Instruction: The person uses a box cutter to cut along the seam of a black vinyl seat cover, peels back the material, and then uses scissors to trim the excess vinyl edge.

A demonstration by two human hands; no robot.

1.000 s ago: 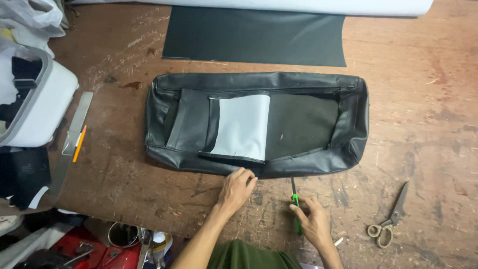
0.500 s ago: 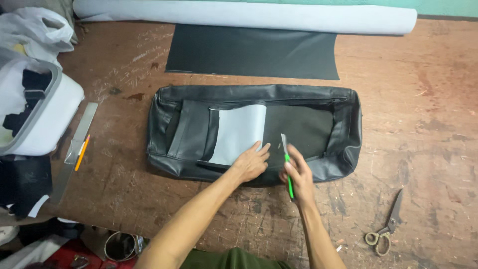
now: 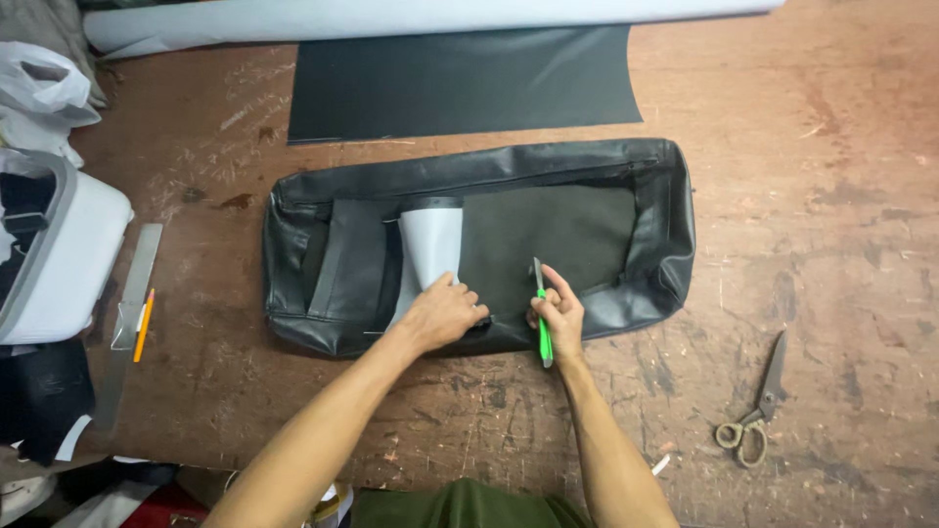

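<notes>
While the black seat cover (image 3: 479,244) lies mid-table (image 3: 831,196), long axis left-right, its open underside holds a grey panel (image 3: 430,249). Left hand (image 3: 442,315) presses flat on the cover's near edge. Right hand (image 3: 559,315) grips a green cutter (image 3: 541,315), blade pointing away, just beside the left.

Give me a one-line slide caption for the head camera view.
Left hand presses a black leatherette cover on a worn workbench; right hand holds a green utility knife against it.
</notes>
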